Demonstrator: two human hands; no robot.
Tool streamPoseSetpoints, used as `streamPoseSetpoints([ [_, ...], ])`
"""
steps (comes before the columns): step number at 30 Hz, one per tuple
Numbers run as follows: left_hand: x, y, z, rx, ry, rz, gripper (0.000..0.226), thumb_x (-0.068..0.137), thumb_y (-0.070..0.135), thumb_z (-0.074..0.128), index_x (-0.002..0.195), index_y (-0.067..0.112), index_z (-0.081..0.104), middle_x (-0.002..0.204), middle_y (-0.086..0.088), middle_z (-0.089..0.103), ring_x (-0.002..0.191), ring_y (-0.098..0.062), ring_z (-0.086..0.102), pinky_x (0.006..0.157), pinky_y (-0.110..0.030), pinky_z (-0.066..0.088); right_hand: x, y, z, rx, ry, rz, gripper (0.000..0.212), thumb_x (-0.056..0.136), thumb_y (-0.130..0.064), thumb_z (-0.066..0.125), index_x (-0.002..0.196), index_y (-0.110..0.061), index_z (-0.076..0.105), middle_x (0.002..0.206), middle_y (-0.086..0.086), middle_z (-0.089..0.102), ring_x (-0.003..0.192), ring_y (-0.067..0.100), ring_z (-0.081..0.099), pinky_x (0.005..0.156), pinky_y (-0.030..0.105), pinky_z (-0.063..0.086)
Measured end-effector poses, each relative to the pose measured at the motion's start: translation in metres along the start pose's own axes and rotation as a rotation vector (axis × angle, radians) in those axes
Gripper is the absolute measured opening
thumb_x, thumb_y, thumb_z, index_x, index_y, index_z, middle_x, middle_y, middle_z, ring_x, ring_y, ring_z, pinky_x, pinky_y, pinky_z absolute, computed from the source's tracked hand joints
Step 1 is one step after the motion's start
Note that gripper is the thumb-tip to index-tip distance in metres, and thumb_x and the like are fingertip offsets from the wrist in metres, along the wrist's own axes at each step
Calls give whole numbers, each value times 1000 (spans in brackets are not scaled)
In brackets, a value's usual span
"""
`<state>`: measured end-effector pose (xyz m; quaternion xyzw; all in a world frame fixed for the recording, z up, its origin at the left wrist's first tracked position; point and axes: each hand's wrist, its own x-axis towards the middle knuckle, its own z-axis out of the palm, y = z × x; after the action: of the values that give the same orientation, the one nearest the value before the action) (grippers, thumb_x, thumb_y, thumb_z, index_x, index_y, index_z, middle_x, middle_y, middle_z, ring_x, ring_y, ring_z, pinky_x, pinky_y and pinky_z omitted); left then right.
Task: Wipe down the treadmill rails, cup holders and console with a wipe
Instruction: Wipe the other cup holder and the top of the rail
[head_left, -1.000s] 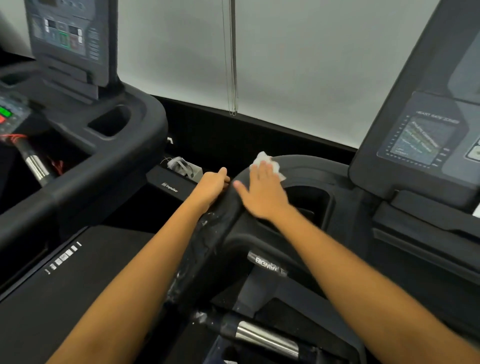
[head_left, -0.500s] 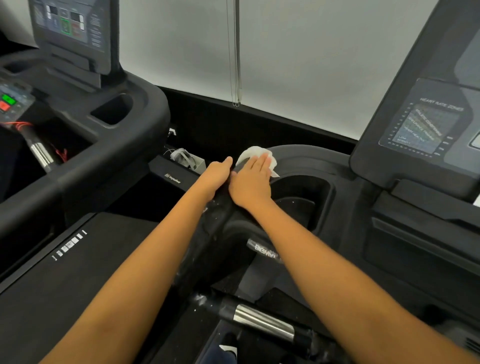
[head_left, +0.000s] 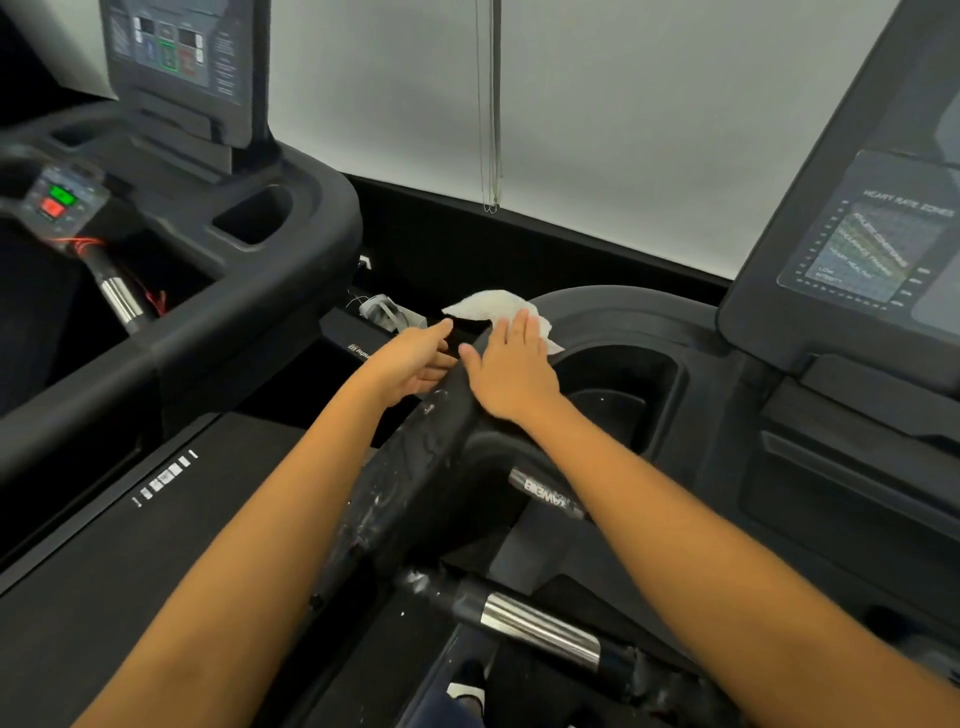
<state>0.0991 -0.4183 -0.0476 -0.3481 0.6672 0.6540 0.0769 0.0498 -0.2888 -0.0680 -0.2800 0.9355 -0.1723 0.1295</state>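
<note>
A white wipe (head_left: 491, 305) lies on the curved top left corner of the black treadmill rail (head_left: 623, 312). My right hand (head_left: 511, 371) lies flat on the rail, palm down, with its fingertips pressing the wipe's near edge. My left hand (head_left: 415, 361) hovers just left of the rail, fingers apart, holding nothing. A deep cup holder (head_left: 618, 395) opens right of my right hand. The console (head_left: 872, 244) with a heart rate chart rises at the right. White streaks mark the rail's left side (head_left: 410, 467).
A second treadmill stands to the left, with its own console (head_left: 176, 57), cup holder (head_left: 254, 215) and chrome-banded handle (head_left: 122, 301). Its dark belt deck (head_left: 104, 561) fills the lower left. A chrome-banded grip bar (head_left: 540, 631) crosses below my arms. White blinds hang behind.
My right hand has slid the wipe further up along the rail's corner. My left hand has come off the rail's edge and opened beside it.
</note>
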Motion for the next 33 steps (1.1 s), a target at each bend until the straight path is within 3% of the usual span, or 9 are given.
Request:
streamPoseSetpoints([
  [4,-1,-12,-8,33,48,8,50,100,38,45,137,3,44,115,-10,64,88,-16,62,83,-31,48,-52,-13,11,23,-75,-32,76,100,-55,23,154,-7,1,158,23,-13,146,37,-13,119,47,4],
  [6,-2,-16,-12,44,66,-1,48,100,37,46,135,4,46,110,-8,65,89,-17,62,85,-34,48,-70,-17,5,36,-80,-14,67,99,-56,26,146,-8,33,154,24,19,143,42,16,116,52,21],
  [9,-2,-17,-18,39,117,25,44,100,37,46,130,6,49,116,-10,66,101,-22,63,90,-37,50,-54,-22,-24,24,276,-65,48,99,-48,33,115,-13,62,129,12,55,122,31,49,107,51,33],
  [11,-5,-16,-20,19,155,49,39,100,37,44,126,9,52,114,-9,67,106,-22,63,94,-39,49,-25,-15,-26,-14,334,-162,49,101,-43,31,137,-15,48,149,13,39,141,32,28,114,53,25],
  [13,-7,-16,-18,-24,202,89,34,101,36,43,122,12,55,110,-6,69,104,-19,63,94,-38,50,4,-1,-12,-136,167,-238,55,101,-45,28,147,-16,33,159,13,19,148,30,7,117,54,15],
  [17,-5,-12,-14,-45,315,169,29,99,31,44,116,14,60,111,-5,68,101,-15,61,88,-33,48,0,-13,32,-217,153,-170,70,96,-59,23,140,-8,44,156,16,26,147,30,12,117,55,8],
  [23,0,8,11,142,202,122,31,96,29,49,115,9,63,110,-7,65,103,-22,59,88,-36,45,-52,-29,46,-251,88,-461,65,99,-53,20,146,-11,36,154,6,31,147,20,14,117,54,-2],
  [27,-3,6,13,149,151,76,27,98,35,45,98,12,60,95,-8,60,69,-16,54,59,-28,39,22,14,3,-301,150,-204,56,100,-49,25,142,-14,38,152,4,32,145,18,16,114,62,2],
  [33,-11,-16,-6,141,209,2,41,101,43,37,116,11,57,115,-6,63,103,-19,57,89,-36,46,8,-3,19,-251,130,-37,85,93,-67,18,152,-5,15,161,14,6,149,29,-5,113,61,-5],
])
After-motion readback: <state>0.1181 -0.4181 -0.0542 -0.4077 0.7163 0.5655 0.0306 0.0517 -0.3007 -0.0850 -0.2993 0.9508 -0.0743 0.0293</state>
